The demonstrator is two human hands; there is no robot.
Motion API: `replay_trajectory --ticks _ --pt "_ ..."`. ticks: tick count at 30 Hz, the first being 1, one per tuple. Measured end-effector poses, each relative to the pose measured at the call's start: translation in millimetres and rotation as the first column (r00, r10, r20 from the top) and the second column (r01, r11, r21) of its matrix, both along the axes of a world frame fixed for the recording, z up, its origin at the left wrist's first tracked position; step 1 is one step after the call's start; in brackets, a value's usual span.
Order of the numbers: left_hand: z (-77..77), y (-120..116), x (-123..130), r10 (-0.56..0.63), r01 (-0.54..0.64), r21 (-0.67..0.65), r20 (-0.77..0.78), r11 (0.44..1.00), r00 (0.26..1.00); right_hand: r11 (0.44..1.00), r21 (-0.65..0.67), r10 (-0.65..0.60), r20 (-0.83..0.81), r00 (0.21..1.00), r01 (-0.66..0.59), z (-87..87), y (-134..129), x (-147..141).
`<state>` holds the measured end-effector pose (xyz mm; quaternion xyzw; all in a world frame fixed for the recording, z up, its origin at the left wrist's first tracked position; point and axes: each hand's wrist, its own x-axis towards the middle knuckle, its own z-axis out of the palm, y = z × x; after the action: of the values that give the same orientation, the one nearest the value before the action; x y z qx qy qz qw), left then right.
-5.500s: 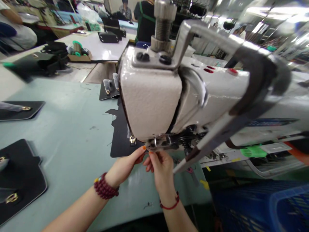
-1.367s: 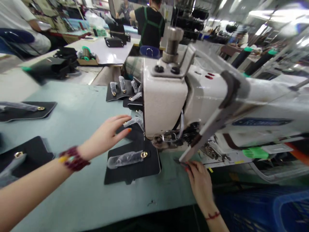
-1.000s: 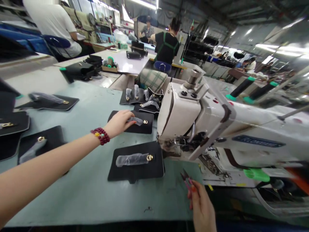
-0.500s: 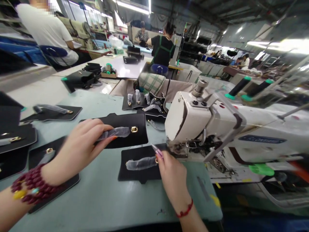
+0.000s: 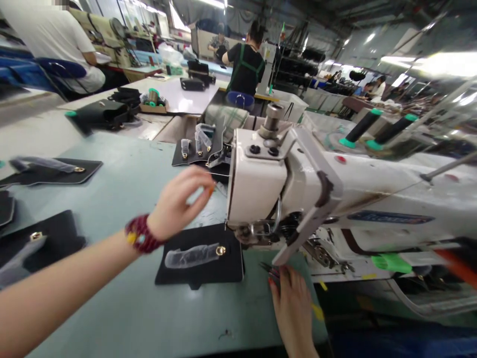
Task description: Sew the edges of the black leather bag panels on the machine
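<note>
Panel: black panel (image 5: 231, 264) lies flat on green table (image 5: 164, 323), in front of the machine head (image 5: 257, 184); wrapped strap (image 5: 192, 256) is on it.
Panel direction: long axis goes left to right, right end a little farther away; gold buckle (image 5: 221, 250) is at the strap's right end, and a small tab points to the near side.
Snips: snips (image 5: 274, 272) are right of the panel, apart from it, blades pointing left and slightly away.
Right hand: right hand (image 5: 292, 303) has its fingers closed on the snips.
Left hand: left hand (image 5: 182, 199) is above the panel's far side, thumb and fingertips close together; whether something is between them, I cannot tell.
Obstacles: machine head rises at the panel's far right corner; grey bent bar (image 5: 328, 186) comes down close to the snips.
Around: left side has upper left piece (image 5: 89, 171) and lower left piece (image 5: 61, 231); rear pieces (image 5: 178, 160) lie partly behind the machine.
Edges: table's right edge passes just beside the right hand.
Open room: bare surface is left of the panel and nearer the person, with only a thread scrap (image 5: 226, 334).
</note>
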<state>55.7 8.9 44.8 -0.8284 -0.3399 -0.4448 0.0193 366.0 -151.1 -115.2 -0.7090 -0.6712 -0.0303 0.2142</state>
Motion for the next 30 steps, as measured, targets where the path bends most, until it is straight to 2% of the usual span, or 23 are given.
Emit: replay_trajectory --ticks 2,3,4,5,7,9,11,13,15,18,21,24,30 --pt "-42.9 -68.9 -9.1 -0.239 0.223 -0.144 -0.105 0.964 0.965 0.997 -0.002 0.080 -0.164 0.983 -0.081 10.8 9.2 -15.8" --pt "-65.1 -100.3 -15.3 -0.285 0.242 -0.250 -0.151 0.938 0.947 0.990 -0.009 0.132 -0.294 0.947 -0.141 18.8 12.7 -25.1" --pt "-86.3 -125.6 -20.9 -0.273 0.201 -0.330 -0.188 0.922 0.943 0.978 -0.014 0.181 -0.431 0.884 -0.207 27.8 15.9 -34.8" --pt "-105.1 -142.7 -24.6 -0.203 0.110 -0.369 -0.223 0.923 0.953 0.965 -0.011 0.212 -0.553 0.806 -0.262 37.3 19.0 -44.7" --pt "-133.5 -149.5 -23.8 -0.019 -0.108 -0.424 -0.284 0.899 0.959 0.946 -0.010 0.224 -0.703 0.675 -0.324 55.3 25.7 -63.5" --pt "-147.2 -126.3 -13.0 0.061 -0.188 -0.449 -0.283 0.874 0.957 0.934 -0.045 0.206 -0.743 0.637 -0.354 68.1 33.0 -79.5" --pt "-145.8 -90.9 0.1 0.031 -0.139 -0.441 -0.241 0.887 0.970 0.933 -0.096 0.173 -0.724 0.668 -0.347 73.6 39.0 -91.3" --pt "-131.1 -61.3 7.7 -0.029 -0.078 -0.442 -0.229 0.894 0.973 0.940 -0.125 0.131 -0.725 0.676 -0.316 72.4 42.0 -98.6" --pt "-107.4 -46.5 8.0 -0.070 -0.071 -0.435 -0.300 0.898 0.951 0.935 -0.154 0.069 -0.806 0.588 -0.320 68.3 42.1 -102.7" --pt "-68.7 -47.0 3.0 -0.063 -0.124 -0.371 -0.454 0.920 0.889 0.902 -0.201 -0.048 -0.926 0.375 -0.381 64.9 39.6 -106.0" --pt "-44.4 -53.3 2.2 -0.053 -0.123 -0.320 -0.491 0.939 0.869 0.903 -0.196 -0.093 -0.958 0.271 -0.383 67.0 38.1 -108.2" --pt "-41.0 -52.6 4.6 -0.057 -0.097 -0.288 -0.482 0.953 0.874 0.909 -0.194 -0.105 -0.963 0.249 -0.369 68.4 38.5 -109.5" --pt "-51.4 -43.9 4.4 -0.070 -0.117 -0.336 -0.498 0.935 0.865 0.916 -0.218 -0.135 -0.958 0.252 -0.338 65.9 43.0 -111.0"
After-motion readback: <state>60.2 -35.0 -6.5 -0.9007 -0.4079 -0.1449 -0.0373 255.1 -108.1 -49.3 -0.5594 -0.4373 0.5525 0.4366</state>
